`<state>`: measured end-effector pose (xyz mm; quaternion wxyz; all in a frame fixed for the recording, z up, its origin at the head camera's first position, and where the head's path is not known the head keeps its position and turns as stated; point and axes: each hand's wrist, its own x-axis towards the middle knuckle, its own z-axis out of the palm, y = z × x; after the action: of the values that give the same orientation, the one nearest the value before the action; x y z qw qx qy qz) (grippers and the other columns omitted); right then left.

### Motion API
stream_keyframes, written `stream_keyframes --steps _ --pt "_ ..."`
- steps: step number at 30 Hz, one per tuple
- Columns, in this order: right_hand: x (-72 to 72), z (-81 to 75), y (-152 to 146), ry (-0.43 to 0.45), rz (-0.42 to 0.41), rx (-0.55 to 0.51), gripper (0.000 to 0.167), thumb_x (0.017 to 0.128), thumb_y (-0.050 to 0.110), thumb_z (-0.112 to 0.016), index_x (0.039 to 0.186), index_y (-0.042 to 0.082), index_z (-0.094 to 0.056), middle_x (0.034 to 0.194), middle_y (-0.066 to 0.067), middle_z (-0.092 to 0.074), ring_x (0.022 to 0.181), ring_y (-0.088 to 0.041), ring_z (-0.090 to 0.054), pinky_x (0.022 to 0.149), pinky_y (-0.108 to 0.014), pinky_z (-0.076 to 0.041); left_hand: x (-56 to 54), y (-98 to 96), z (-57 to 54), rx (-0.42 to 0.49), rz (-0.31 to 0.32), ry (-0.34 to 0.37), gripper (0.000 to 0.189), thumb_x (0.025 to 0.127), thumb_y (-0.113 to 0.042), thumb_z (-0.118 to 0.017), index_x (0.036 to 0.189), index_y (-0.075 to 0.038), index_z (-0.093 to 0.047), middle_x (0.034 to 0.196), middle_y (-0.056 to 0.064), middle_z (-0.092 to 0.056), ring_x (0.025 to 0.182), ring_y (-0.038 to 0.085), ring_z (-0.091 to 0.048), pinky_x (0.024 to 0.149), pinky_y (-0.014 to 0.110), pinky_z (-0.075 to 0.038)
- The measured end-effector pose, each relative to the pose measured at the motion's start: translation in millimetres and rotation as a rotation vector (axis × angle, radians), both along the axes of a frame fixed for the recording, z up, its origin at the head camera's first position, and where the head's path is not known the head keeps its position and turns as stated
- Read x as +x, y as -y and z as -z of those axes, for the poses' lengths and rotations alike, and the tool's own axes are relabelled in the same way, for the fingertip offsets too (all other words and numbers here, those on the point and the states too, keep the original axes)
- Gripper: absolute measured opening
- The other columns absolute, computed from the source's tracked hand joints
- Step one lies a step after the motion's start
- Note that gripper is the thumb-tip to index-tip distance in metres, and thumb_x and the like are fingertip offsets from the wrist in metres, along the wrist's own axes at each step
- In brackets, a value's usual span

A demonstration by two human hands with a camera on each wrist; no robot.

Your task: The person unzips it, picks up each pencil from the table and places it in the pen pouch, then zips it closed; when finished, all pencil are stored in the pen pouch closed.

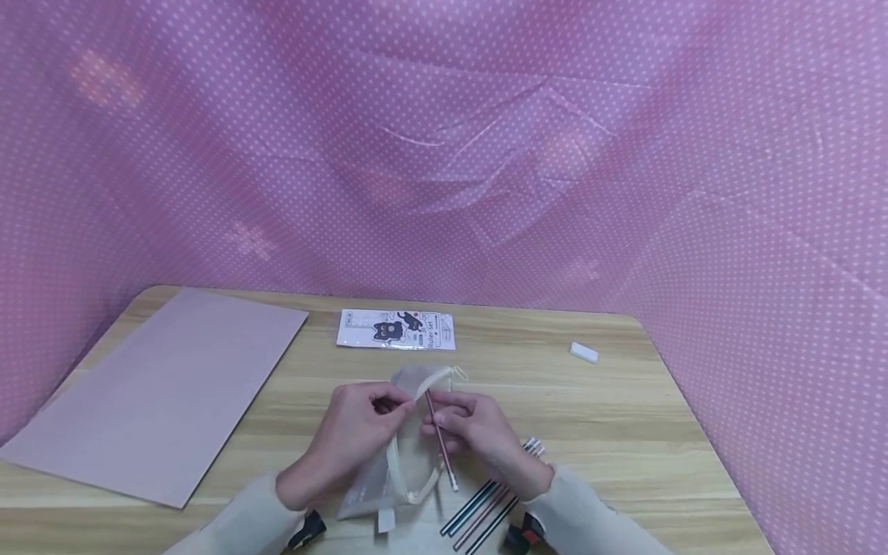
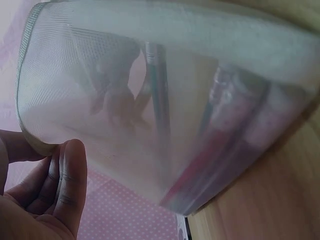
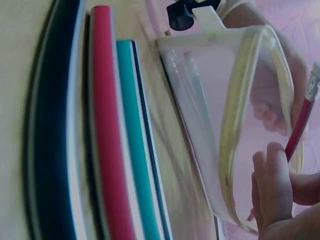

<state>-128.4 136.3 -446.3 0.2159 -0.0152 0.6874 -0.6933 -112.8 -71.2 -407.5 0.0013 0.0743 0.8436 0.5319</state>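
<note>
One red pencil [image 1: 443, 447] is pinched in my right hand [image 1: 480, 432] at the mesh pouch [image 1: 369, 489], whose rim my left hand [image 1: 362, 424] pinches; loose pencils [image 1: 475, 509] lie right of the pouch, a ruler set [image 1: 396, 330] beyond.

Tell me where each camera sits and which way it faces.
Head: on the head, facing forward and down at a translucent, pale-trimmed mesh pouch; left hand, right hand and both cream sleeves show.
Left wrist: worn there, facing the pouch's side up close; the left hand shows lower left.
Right wrist: worn there, facing the pouch's opening past slim dark, red and teal pencils; both hands show, the right nearer.
Shared: head and right wrist both show the slim, white-tipped red pencil the right hand pinches.
</note>
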Motion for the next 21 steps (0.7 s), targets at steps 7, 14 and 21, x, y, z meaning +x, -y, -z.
stream_keyframes --steps 7,14,21 --pt "2.8 4.7 11 -0.014 -0.012 -0.03 0.046 0.097 0.004 -0.06 0.14 -0.008 -0.051 0.118 -0.024 -0.073 0.096 -0.02 -0.077 0.076 -0.031 -0.063 1.4 -1.2 0.6 -0.006 0.041 0.012 0.003 0.087 -0.017 -0.078 0.09 -0.015 -0.079 0.081 0.001 -0.077 0.062 0.01 -0.062 0.055 0.021 -0.051" --pt "4.6 7.7 18 -0.038 0.048 -0.048 0.044 0.096 0.001 -0.06 0.138 -0.008 -0.053 0.127 -0.025 -0.068 0.112 -0.026 -0.073 0.087 -0.029 -0.061 -0.3 0.0 1.2 -0.02 0.039 -0.001 0.004 0.087 -0.019 -0.079 0.091 -0.018 -0.079 0.081 -0.004 -0.077 0.056 0.009 -0.059 0.05 0.022 -0.049" --pt "8.4 5.9 15 -0.084 0.027 -0.137 0.049 0.098 0.001 -0.056 0.144 -0.01 -0.043 0.143 -0.031 -0.054 0.133 -0.038 -0.058 0.105 -0.032 -0.052 -3.4 3.5 3.3 0.011 0.007 0.002 0.006 0.087 -0.015 -0.078 0.091 -0.02 -0.078 0.084 0.001 -0.076 0.072 0.011 -0.067 0.066 0.021 -0.058"
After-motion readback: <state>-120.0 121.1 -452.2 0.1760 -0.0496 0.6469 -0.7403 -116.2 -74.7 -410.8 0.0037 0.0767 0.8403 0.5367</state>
